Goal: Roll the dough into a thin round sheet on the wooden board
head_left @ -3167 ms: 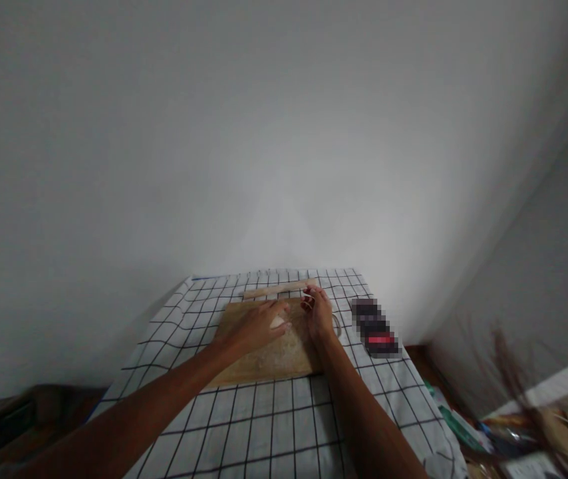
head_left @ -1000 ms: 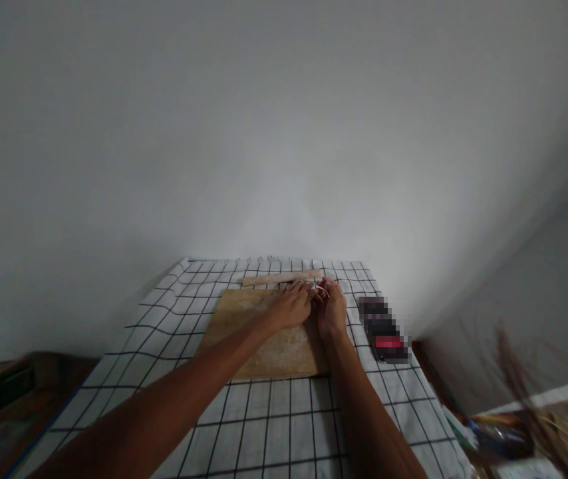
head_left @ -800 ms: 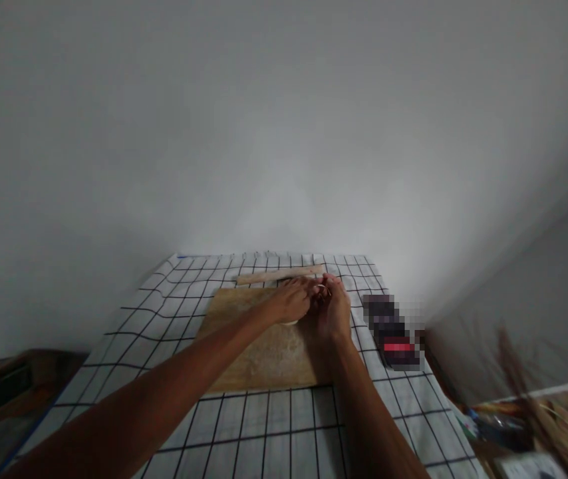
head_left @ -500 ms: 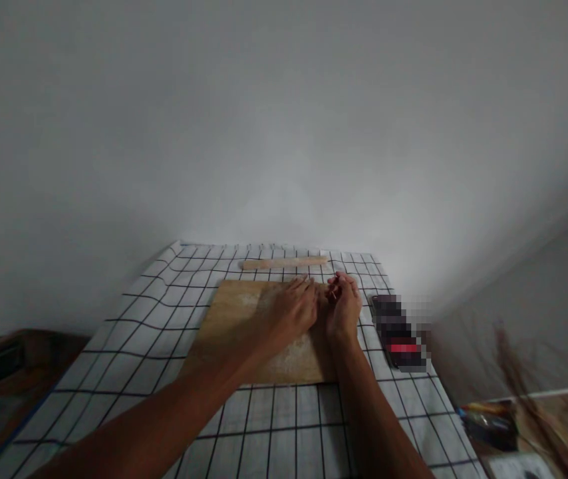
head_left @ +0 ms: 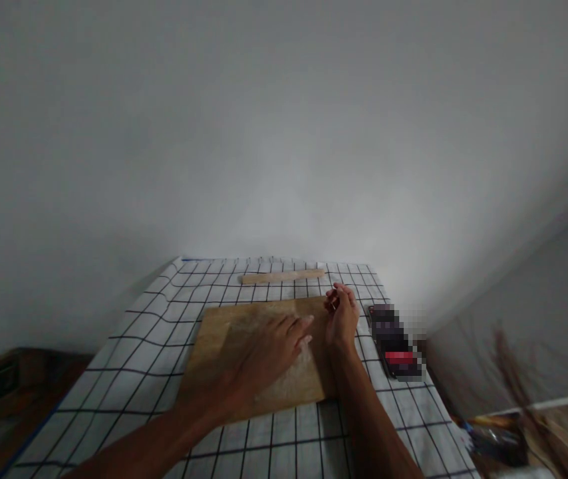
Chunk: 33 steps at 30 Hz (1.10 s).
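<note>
My left hand [head_left: 275, 347] lies over a wooden board [head_left: 221, 322], its fingers stretched out toward the right with pale powder on the fingertips. Whitish dusting marks the board's surface. At the board's right edge, my right hand [head_left: 342, 319] rests on its side with curled fingers. Whatever those fingers may hold is hidden. Beyond the board, a pale wooden rolling pin [head_left: 283, 276] lies crosswise, apart from both hands.
A white cloth with black grid lines [head_left: 154, 346] covers the table. To the right of my right hand lies a dark phone-like object [head_left: 386, 332], partly pixelated. A wall [head_left: 274, 133] rises behind the table. Blurred items [head_left: 498, 439] sit lower at the right.
My left hand has drawn back toward me and to the left, away from my right hand, its fingers now extended. The board sits slightly turned. My right hand stays at the board's right edge.
</note>
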Motion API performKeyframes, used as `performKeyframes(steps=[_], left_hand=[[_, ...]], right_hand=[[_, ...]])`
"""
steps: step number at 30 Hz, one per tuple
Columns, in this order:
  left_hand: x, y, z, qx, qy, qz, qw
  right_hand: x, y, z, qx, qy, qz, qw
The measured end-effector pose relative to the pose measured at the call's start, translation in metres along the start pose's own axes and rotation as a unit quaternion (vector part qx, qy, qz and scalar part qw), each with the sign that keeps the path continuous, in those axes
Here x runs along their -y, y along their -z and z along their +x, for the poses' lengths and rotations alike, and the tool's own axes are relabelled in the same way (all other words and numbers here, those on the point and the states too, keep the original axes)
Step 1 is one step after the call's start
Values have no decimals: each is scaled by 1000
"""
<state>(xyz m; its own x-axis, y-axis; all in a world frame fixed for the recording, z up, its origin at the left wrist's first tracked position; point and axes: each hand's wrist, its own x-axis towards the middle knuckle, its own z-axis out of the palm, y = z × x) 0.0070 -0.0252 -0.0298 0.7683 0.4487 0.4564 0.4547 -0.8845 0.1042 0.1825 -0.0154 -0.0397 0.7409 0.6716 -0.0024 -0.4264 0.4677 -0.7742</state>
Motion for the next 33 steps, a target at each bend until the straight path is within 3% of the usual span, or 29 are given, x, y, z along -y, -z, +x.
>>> performKeyframes(steps=[2,8,12,17,22,25,27,29,31,33], left_hand=[[4,7,4,11,20,0,1000],[10,12,-2,58,-34,-87,994],[-6,13,3,65,-40,-17,997],[-30,2,3,85,39,1,996],[-40,-12,-7,34,84,-48,995],[-22,-4,2,37,89,-199,975],[0,10,9,27,130,-338,932],[21,26,11,-18,189,-389,901],[31,38,4,4,191,-350,917],[26,41,-7,40,153,-256,954]], right_hand=[[0,0,-1,2,-2,2,1000],[0,0,-4,14,-2,-2,1000],[1,-1,-5,16,-10,-8,1000],[2,0,-4,-1,-20,-10,1000],[0,-2,-5,8,-32,-12,999],[0,-1,-4,15,-33,-13,999],[0,0,-2,15,-28,-7,999],[1,1,0,17,-24,-5,1000],[1,2,0,24,-21,-12,999],[2,1,0,33,-18,-24,999]])
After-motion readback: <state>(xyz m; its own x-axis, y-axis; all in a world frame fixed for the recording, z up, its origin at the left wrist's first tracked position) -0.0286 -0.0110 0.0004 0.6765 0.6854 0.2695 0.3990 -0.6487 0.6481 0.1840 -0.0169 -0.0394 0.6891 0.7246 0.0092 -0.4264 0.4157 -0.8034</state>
